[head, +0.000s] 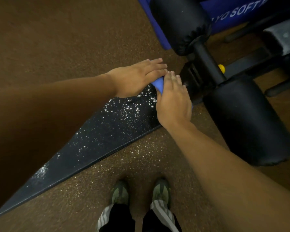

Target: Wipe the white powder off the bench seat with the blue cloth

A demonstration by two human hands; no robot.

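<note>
- Bench (pixel 107 136) seat, black and glossy, runs diagonally from the lower left corner up toward the centre; its padding narrows to a point at the lower left, where the frame cuts it off
- White powder (pixel 132 108) lies scattered in specks and small clumps over the seat, densest just below the hands and in a fainter patch near the lower left; some specks also dot the floor (pixel 40 39) just beside the seat's near edge
- The floor is brown and grainy all around; the room is dim, with a warm cast
- Two black padded rollers (pixel 244 118) stand on a black bar at the seat's far end, one above and one to the right; a small yellow knob (pixel 221 68) shows on the frame between them
- A blue panel (pixel 238 12) with white lettering sits at the top right; its text is cut off and only partly readable
- The left hand (pixel 137 77) and the right hand (pixel 172 101) both lie flat, fingers extended, side by side at the seat's far end, pressing on the blue cloth (pixel 158 84)
- Most of the cloth is hidden beneath the palms; only a small fold shows between them, so its full extent cannot be made out
- Grey-green shoes (pixel 161 191) and striped trouser hems show at the bottom edge; the left forearm hides much of the seat's far side
</note>
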